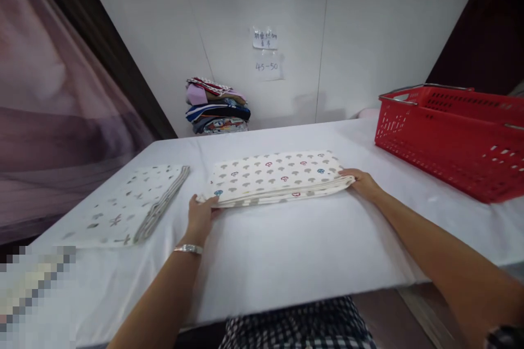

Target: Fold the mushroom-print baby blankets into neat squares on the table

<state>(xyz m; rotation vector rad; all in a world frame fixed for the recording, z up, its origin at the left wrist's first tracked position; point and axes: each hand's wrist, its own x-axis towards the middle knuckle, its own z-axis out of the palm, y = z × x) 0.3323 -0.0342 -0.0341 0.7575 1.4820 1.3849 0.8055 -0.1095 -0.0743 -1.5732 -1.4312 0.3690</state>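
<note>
In the head view a folded white cloth point(282, 174) with grey, red and blue mushroom prints lies on the white-covered table point(295, 251). My left hand point(201, 215) pinches its near left corner, thumb on top and fingers underneath. At the near right corner my right hand point(362, 182) grips the layered edge between thumb and fingers. The cloth's front edge, several layers thick, is slightly raised between the two hands. To the left of my left hand lies another folded white cloth point(126, 204) with small leaf-like prints, apart from the hand.
A red plastic basket point(442, 147) with metal handles stands on the table's right side. Beyond the far edge is a stack of folded fabrics point(219, 112) against the wall. Paper signs point(267, 67) hang on that wall. A curtain point(61, 92) borders the left side.
</note>
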